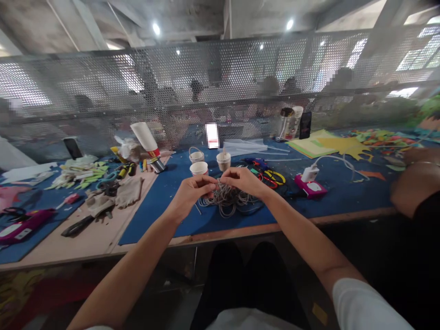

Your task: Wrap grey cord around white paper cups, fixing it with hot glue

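A tangled pile of grey cord (229, 206) lies on the blue mat (151, 217) below both hands. My left hand (187, 195) is closed in a pinch on a strand of it. Close beside it, my right hand (245, 181) pinches the cord too, fingertips almost touching the left ones. Exactly how the strand runs between the fingertips is too small to tell. Just behind the hands stand a white paper cup (198, 169), a second cup (197, 157) with a cord loop over it, and a third cup (223, 162) with something upright in it.
Right of the pile are yellow-handled pliers (275, 177) and a magenta power socket (311, 188) with a white charger. A lit phone (212, 136) stands behind the cups. Gloves (129, 192) and scraps lie left. Another person's arm (415, 183) rests at the right edge.
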Available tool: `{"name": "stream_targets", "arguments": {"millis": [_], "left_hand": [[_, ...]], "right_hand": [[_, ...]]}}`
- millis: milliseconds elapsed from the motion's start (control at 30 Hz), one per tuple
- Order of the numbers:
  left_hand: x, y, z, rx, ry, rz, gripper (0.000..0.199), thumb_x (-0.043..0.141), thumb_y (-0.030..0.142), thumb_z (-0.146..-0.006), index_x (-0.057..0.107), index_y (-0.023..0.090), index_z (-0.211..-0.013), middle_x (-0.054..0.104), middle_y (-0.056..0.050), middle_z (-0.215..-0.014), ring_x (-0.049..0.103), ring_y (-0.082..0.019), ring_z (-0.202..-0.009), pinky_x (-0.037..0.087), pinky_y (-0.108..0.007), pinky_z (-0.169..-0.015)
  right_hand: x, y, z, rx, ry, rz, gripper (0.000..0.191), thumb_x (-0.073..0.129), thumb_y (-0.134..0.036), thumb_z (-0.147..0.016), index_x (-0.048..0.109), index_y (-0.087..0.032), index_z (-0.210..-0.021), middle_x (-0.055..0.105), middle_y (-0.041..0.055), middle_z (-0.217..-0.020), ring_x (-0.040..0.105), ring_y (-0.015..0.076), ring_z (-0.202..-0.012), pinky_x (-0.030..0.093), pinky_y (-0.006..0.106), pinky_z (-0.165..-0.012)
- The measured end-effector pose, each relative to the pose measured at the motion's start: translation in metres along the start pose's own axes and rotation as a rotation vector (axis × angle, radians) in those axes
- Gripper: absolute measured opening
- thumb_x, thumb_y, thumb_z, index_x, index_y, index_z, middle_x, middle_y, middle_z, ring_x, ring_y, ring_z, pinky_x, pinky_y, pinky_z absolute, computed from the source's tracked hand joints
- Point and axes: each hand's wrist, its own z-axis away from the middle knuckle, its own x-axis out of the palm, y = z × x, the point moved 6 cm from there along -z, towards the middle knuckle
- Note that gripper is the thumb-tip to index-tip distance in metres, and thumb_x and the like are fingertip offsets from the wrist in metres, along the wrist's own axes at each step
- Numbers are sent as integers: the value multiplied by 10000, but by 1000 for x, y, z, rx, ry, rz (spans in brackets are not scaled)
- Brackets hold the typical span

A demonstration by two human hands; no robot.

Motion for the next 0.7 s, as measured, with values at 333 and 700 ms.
{"name": "stream_targets", "arguments": {"millis": [333,700], "left_hand": [[-17,-20,10,-84,-5,37,255,771,337,-780,741,175,-975,742,-50,-876,628,-109,-656,495,-235,-644],[6,-1,-2,29,42,-55,248,779,345,-743,749,159,-905,722,-37,-783,615,-132,-637,484,-256,-623]], "right_hand": [[-89,17,8,17,735,130,252,619,-421,-844,666,-174,-868,589,-6,-642,555,132,-614,465,265,-615],[11,3,-1,55,-90,-68,418,581,-501,-896,594,-231,-1216,709,51,-988,649,139,-656,527,280,-616]]}}
